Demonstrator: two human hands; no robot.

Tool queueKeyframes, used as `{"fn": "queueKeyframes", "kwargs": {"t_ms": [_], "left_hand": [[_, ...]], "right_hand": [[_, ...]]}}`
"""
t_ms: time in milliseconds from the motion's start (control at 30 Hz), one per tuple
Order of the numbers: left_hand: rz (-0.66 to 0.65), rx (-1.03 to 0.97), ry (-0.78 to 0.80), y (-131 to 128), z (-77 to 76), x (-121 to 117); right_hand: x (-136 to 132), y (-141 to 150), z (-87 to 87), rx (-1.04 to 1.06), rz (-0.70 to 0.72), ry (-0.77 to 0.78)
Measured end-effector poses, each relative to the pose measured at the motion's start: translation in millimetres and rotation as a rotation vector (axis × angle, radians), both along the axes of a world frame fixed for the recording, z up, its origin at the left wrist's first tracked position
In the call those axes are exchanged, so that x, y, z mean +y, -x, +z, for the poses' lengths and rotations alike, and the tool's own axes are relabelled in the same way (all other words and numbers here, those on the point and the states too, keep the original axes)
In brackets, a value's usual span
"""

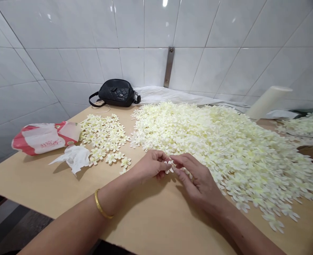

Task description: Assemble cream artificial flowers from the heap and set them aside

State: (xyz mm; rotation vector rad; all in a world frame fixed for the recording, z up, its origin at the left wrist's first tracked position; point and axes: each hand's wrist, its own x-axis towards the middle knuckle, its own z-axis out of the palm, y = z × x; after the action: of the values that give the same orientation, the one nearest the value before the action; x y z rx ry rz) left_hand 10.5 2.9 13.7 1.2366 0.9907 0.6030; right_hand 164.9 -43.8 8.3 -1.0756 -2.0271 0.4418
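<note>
White tiled walls (199, 28) meet in a corner behind my wooden desk (151, 223), and a big heap of cream-yellow artificial flowers (220, 152) covers much of the desk. I can place everything else by that heap: a smaller pile of the same flowers (103, 136) lies just left of it, a red-and-white tissue pack (46, 138) sits farther left, and a crumpled tissue (74, 157) lies farther left too, near its near side. A black quilted bag (115, 92) stands beyond its far left end, a white cloth (167, 95) runs along its back edge, and a pale cylinder (268, 102) lies past its far right side. At the heap's near edge, my left hand (151, 164), with a gold bangle (100, 204) on the wrist, is closed on one small flower (169, 167), pinching it in the fingertips. My right hand (196, 173) curls in and touches that flower; I cannot tell whether it grips it.
</note>
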Motion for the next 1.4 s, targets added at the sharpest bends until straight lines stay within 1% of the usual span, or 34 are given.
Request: {"fn": "queueKeyframes", "kwargs": {"t_ms": [33,100,167,267,333,400,500,567,633,700,833,900,967,1067,1233,1300,1333,1400], "left_hand": [[0.012,-0.042,0.054,0.1,-0.7,0.3],[0.037,-0.118,0.146,1.6,-2.8,1.3],[0.029,-0.167,0.213,2.6,-5.1,2.0],[-0.055,-0.201,0.243,0.6,-6.7,0.4],[-0.079,-0.217,0.201,-1.9,-5.8,-1.9],[-0.067,-0.195,0.111,-3.9,-4.0,-4.1],[-0.048,-0.154,-0.033,-4.3,-1.3,-6.0],[-0.058,-0.183,-0.07,-3.8,-0.3,-6.4],[-0.056,-0.205,-0.08,-4.0,-0.1,-6.8],[-0.019,-0.188,-0.095,-5.6,-0.2,-7.4],[0.138,-0.128,-0.151,-10.2,0.4,-9.3],[0.182,-0.123,-0.144,-11.0,0.9,-10.0],[0.185,-0.15,-0.09,-10.1,0.8,-9.8],[0.163,-0.177,-0.016,-6.9,-0.6,-7.9],[0.114,-0.167,-0.05,-4.5,-0.9,-6.6],[0.106,-0.192,-0.021,-4.8,0.6,-7.2],[0.109,-0.199,0.004,-5.2,1.4,-7.5],[0.137,-0.193,0.041,-6.1,2.7,-8.1]], "right_hand": [[0.0,0.6,0.2,-0.021,0.04,0.021],[0.4,1.6,-0.5,-0.042,0.073,0.043],[0.8,1.9,-1.8,-0.031,0.056,0.048],[1.2,1.2,-2.4,0.019,-0.022,0.105],[1.5,0.1,-2.0,0.093,-0.1,0.216],[2.2,-0.9,-2.1,0.228,-0.145,0.368],[3.6,-1.2,-3.6,0.434,-0.137,0.543],[4.2,-0.3,-4.5,0.49,-0.143,0.584],[4.0,1.5,-4.8,0.481,-0.16,0.582],[3.2,3.7,-4.7,0.429,-0.179,0.548],[0.9,6.3,-4.1,0.259,-0.218,0.368],[0.4,6.4,-2.8,0.191,-0.23,0.284],[0.4,6.0,-1.0,0.162,-0.209,0.264],[1.1,5.3,0.9,0.175,-0.153,0.306],[3.0,3.1,-2.3,0.209,-0.19,0.36],[3.8,2.8,-3.5,0.214,-0.191,0.389],[4.0,3.0,-3.8,0.199,-0.197,0.378],[3.8,4.0,-3.7,0.143,-0.245,0.281]]}}
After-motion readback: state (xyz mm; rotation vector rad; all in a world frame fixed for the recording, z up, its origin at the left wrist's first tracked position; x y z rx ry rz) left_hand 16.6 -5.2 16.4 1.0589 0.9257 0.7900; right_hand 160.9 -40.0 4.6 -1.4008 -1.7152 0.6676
